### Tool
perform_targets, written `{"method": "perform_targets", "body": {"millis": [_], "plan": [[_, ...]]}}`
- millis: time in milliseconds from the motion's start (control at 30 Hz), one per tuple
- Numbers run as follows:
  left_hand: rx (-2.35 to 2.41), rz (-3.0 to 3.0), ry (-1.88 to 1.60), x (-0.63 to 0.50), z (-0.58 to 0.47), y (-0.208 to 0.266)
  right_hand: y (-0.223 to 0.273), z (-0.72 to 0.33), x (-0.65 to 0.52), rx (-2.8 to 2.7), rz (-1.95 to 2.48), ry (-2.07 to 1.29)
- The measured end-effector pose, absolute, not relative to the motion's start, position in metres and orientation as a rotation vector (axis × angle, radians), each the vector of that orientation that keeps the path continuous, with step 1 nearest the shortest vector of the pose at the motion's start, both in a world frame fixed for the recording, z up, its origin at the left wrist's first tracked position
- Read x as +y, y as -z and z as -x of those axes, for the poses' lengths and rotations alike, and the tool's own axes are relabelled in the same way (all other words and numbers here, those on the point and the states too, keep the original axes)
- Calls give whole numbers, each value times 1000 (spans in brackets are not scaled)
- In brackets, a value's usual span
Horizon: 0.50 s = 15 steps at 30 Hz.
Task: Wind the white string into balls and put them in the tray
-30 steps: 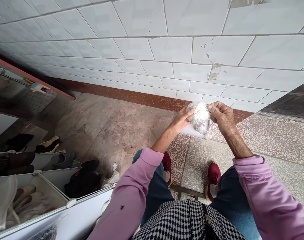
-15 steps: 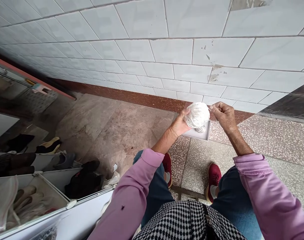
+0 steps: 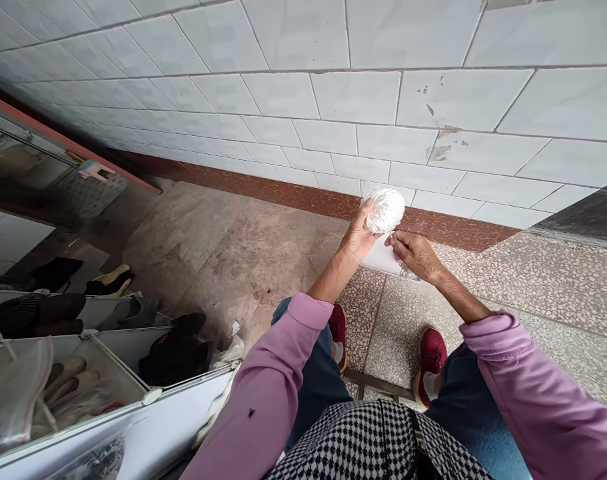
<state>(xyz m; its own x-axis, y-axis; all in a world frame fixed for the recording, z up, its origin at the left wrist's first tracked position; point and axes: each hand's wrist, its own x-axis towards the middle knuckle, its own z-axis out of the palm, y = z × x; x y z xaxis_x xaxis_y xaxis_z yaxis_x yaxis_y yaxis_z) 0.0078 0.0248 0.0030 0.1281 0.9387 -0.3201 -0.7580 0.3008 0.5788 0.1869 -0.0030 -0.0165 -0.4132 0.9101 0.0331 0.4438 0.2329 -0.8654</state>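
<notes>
A round ball of white yarn (image 3: 386, 210) is held up in my left hand (image 3: 359, 233), whose fingers wrap its left side and underside. Just below and to the right of the ball, my right hand (image 3: 414, 255) is pinched, apparently on the yarn's loose strand, though the strand itself is too fine to follow. Beneath both hands a shallow white tray (image 3: 380, 259) lies on the floor. Something small and greyish (image 3: 407, 270) sits in it, partly covered by my right hand.
A white tiled wall (image 3: 293, 93) with a brown skirting strip (image 3: 293, 190) runs ahead. At lower left stands a white rack (image 3: 183, 400) with shoes and a black bag (image 3: 176, 353). My red shoes (image 3: 432, 353) rest on speckled floor tiles.
My right hand has come down and left, from beside the ball to below it. The ball in my left hand has risen slightly and turned.
</notes>
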Motion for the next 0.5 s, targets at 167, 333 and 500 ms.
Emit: {"method": "perform_targets", "body": {"millis": [167,333,500], "plan": [[622,-247,-1242,22,-3,-19,25,-197,8,-2011,1262,-1305],[596,-323,-1447,31,31,-48,54,-237,18,-2314,1683,-1110],[696,-394,-1648,46,91,-53,95,-308,7,-1993,1571,-1024]]}}
